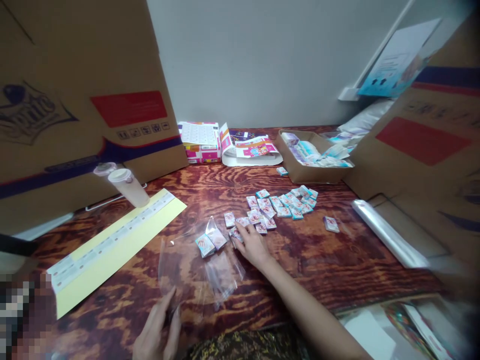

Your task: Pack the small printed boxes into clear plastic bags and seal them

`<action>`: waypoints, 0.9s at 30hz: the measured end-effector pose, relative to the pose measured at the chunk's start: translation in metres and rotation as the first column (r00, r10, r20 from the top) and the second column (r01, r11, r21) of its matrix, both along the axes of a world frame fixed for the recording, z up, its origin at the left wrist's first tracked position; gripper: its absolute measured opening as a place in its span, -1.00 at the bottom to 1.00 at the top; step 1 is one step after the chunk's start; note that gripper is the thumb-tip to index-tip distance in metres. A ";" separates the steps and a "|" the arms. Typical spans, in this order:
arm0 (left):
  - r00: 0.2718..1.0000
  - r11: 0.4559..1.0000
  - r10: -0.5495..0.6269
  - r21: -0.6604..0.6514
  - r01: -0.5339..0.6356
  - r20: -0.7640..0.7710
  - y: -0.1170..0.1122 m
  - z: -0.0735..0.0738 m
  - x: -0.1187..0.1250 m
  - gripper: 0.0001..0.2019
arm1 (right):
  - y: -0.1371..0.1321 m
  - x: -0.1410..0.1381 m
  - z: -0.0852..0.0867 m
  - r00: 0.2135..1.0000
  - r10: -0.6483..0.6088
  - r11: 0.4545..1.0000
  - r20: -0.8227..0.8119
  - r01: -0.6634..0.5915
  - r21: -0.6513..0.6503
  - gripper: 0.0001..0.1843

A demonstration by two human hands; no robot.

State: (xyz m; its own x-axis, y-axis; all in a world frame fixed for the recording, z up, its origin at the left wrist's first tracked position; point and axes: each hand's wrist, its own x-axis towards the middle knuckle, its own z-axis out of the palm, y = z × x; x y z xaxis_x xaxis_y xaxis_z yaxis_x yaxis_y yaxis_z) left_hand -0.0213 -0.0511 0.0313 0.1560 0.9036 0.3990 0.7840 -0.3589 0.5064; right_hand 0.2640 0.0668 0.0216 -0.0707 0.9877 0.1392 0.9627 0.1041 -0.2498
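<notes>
My left hand (157,327) is at the bottom of the view, its fingers pinching the edge of a clear plastic bag (195,272). Two small pink-and-white packets (210,242) lie on the bag, side by side. My right hand (253,245) reaches over the table, its fingertips on a small packet (235,234) at the near edge of a loose spread of similar packets (279,206). Whether those fingers grip that packet, I cannot tell. One more packet (331,224) lies apart to the right.
The dark-grained wooden table (318,260) holds a yellow sheet with label strips (112,247), a plastic cup (129,187), a cardboard tray of packaging (311,162), printed boxes (198,142), and a clear plastic roll (388,232). Cardboard panels stand at both sides.
</notes>
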 end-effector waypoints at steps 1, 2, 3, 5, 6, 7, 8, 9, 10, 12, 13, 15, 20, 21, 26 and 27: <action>1.000 1.000 0.006 -0.017 -0.006 -0.002 -0.002 -0.002 -0.001 -0.57 | 0.001 -0.009 -0.001 0.999 -0.013 1.000 0.048 0.014 -0.025 -0.48; 1.000 0.999 0.008 -0.045 -0.008 0.001 -0.005 -0.004 -0.002 -0.56 | 0.001 -0.016 -0.001 0.995 -0.015 0.999 0.097 0.019 -0.043 -0.49; 1.000 0.997 0.008 -0.071 -0.008 0.010 -0.007 -0.006 -0.002 -0.56 | 0.000 -0.020 -0.002 0.990 -0.009 0.998 0.142 0.017 -0.054 -0.52; 0.999 0.995 0.012 -0.095 -0.007 0.048 -0.009 -0.010 0.001 -0.56 | -0.002 -0.020 -0.002 0.978 0.042 0.998 0.202 -0.030 -0.062 -0.58; 0.998 0.995 0.010 -0.097 -0.003 0.064 -0.010 -0.011 0.002 -0.56 | -0.004 -0.017 -0.002 0.972 0.090 0.995 0.216 -0.078 -0.066 -0.60; 0.997 0.995 0.005 -0.098 0.002 0.073 -0.009 -0.012 0.004 -0.57 | -0.006 -0.012 -0.001 0.965 0.145 0.989 0.220 -0.132 -0.072 -0.60; 0.997 0.996 -0.005 -0.091 0.012 0.074 -0.008 -0.012 0.005 -0.57 | -0.008 -0.007 -0.001 0.956 0.197 0.980 0.217 -0.184 -0.079 -0.59; 0.997 0.997 -0.020 -0.077 0.025 0.068 -0.007 -0.012 0.007 -0.57 | -0.009 -0.001 0.000 0.948 0.244 0.969 0.206 -0.230 -0.086 -0.58; 0.998 0.997 -0.042 -0.064 0.045 0.054 -0.005 -0.011 0.008 -0.57 | -0.011 0.005 0.002 0.939 0.285 0.958 0.191 -0.271 -0.099 -0.56; 0.997 0.996 -0.077 -0.036 0.078 0.026 -0.002 -0.010 0.010 -0.57 | -0.014 0.015 0.004 0.921 0.358 0.931 0.152 -0.339 -0.136 -0.51; 0.996 0.996 -0.083 -0.022 0.083 0.017 -0.001 -0.009 0.010 -0.57 | -0.015 0.018 0.006 0.909 0.396 0.914 0.129 -0.375 -0.157 -0.47; 0.997 0.997 -0.079 -0.005 0.079 0.006 -0.001 -0.008 0.011 -0.58 | -0.017 0.025 0.010 0.879 0.471 0.871 0.074 -0.450 -0.197 -0.44; 0.999 0.999 -0.047 0.009 0.047 -0.007 -0.003 -0.004 0.013 -0.58 | -0.009 0.046 0.035 0.824 0.559 0.795 -0.091 -0.564 -0.223 -0.33; 0.999 0.999 -0.044 0.009 0.044 -0.013 -0.003 -0.003 0.014 -0.58 | -0.003 0.051 0.040 0.815 0.572 0.790 -0.092 -0.578 -0.205 -0.30; 0.998 0.998 -0.053 0.025 0.054 -0.036 0.000 -0.004 0.018 -0.57 | 0.037 0.062 0.039 0.667 0.744 0.658 0.039 -0.721 -0.216 -0.45; 0.998 0.998 -0.049 0.026 0.050 -0.039 0.000 -0.005 0.018 -0.57 | 0.042 0.062 0.035 0.639 0.767 0.634 0.061 -0.739 -0.229 -0.50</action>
State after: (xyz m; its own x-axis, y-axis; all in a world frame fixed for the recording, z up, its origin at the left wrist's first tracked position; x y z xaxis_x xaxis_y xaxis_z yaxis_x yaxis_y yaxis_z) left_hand -0.0031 -0.0506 0.0258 0.2154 0.8836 0.4157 0.7837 -0.4104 0.4663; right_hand 0.3256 0.1093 0.0564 -0.8047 0.5860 -0.0957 0.5919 0.7788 -0.2076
